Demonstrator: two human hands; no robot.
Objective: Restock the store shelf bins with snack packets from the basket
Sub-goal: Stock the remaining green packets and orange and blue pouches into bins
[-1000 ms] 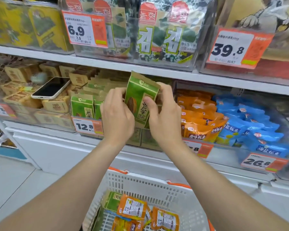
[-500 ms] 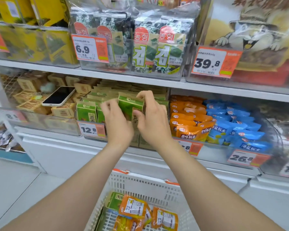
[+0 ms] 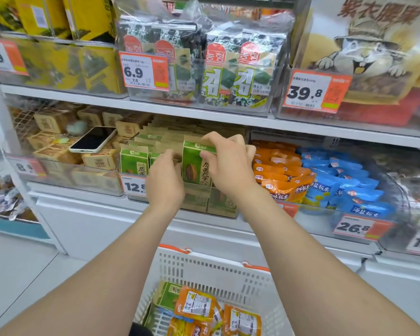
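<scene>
We note the green packet (image 3: 197,163) sits lower than a second ago, upright in the front row of the bin (image 3: 199,202), mid-frame. Our right hand (image 3: 228,166) pinches its top edge; our left hand (image 3: 164,180) presses flat against the neighbouring row (fingertips partly hidden). The shelf board (image 3: 228,118) is close overhead; the basket (image 3: 204,270) at the bottom of the frame holds more.

Bright and even, lit from overhead. Soft shade only under the shelf (image 3: 301,128). Milky glare across the clear bins (image 3: 46,66), heaviest far left and far right. Slight motion blur on the left hand (image 3: 164,187). Sharp at centre, bowed and smeared toward the edges.
</scene>
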